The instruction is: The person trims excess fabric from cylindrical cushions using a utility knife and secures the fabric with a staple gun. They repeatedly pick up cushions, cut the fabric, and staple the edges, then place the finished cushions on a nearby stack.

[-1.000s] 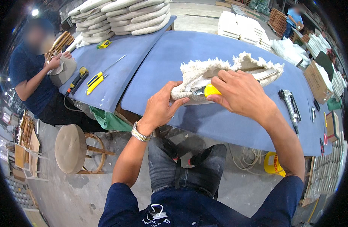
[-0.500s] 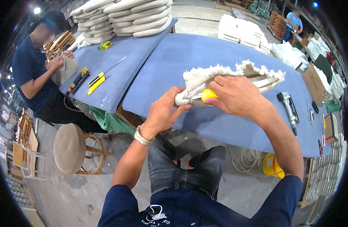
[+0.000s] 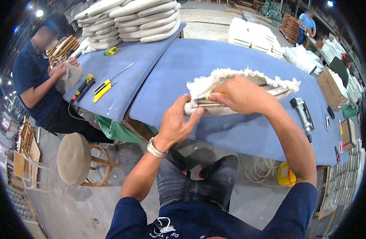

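A beige upholstered seat pad [image 3: 227,111] is tilted up on the blue table, its fabric flap [image 3: 205,83] pulled back with a frayed edge. A strip of board shows inside the opening. My left hand [image 3: 177,122] grips the pad's left end, thumb on the near side and fingers over the far side. My right hand [image 3: 240,95] is closed around a yellow-handled tool [image 3: 210,96], over the opening. A bit of its metal seems to show by the pad's left end; most of the tool is hidden by my fingers.
Right of the pad lies a metal staple gun [image 3: 303,115]. On the left table are yellow-handled tools [image 3: 101,91], a long thin rod and a tape measure [image 3: 111,51]. Stacked pads [image 3: 145,20] stand behind. A co-worker [image 3: 39,75] handles fabric at left; a round stool [image 3: 74,159] stands nearby.
My right hand has turned, and the tool's round yellow end has gone from sight, with its handle now pointing left. The fabric flap lies differently, showing more board. My left hand has shifted slightly.
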Available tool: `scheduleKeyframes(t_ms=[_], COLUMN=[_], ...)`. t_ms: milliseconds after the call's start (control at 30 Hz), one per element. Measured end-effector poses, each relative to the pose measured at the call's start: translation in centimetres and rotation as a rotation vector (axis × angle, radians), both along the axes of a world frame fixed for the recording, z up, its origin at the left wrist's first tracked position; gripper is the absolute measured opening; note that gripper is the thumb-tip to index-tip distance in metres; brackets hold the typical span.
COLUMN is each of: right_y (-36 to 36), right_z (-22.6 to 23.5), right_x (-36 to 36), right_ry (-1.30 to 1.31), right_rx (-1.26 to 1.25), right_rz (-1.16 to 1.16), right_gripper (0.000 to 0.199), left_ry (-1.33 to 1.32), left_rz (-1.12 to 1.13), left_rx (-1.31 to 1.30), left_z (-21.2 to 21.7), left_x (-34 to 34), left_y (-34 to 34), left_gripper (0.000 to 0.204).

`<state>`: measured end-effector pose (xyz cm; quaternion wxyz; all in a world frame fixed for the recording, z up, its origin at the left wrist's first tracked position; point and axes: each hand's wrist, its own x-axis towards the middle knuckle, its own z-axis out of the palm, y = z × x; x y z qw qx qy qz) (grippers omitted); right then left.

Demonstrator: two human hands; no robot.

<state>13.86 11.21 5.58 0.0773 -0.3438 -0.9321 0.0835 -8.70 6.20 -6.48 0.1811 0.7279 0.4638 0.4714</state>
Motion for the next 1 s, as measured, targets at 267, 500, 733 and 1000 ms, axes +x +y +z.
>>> scheduleKeyframes(t_ms=[267, 500, 733, 1000], right_y=[-0.7, -4.9, -10.7, 3.2], right_z=[1.2, -6.9, -20.4, -22.2], right_x=[5.9, 33.1, 61.7, 29.5], right_ry=[0.205, 0.689, -0.055, 0.076], right_rx=[-0.049, 0.038, 0.627, 0.277], right_rz=[-0.188, -1.125, -1.273, -0.757], right_gripper=[0.043, 0.038, 0.037, 0.056], left_ry=[-0.049, -0.133, -0.268, 0.285], left_rz=[0.099, 0.040, -0.028, 0.197], left_rx=[0.034, 0.058, 0.035, -0.131], left_z=[1.1, -0.8, -0.9, 3.6], left_x=[1.5, -0.1, 1.2, -1.7], left_y=[3.8, 4.5, 8.0, 6.2], left_gripper=[0.040, 0.037, 0.034, 0.043])
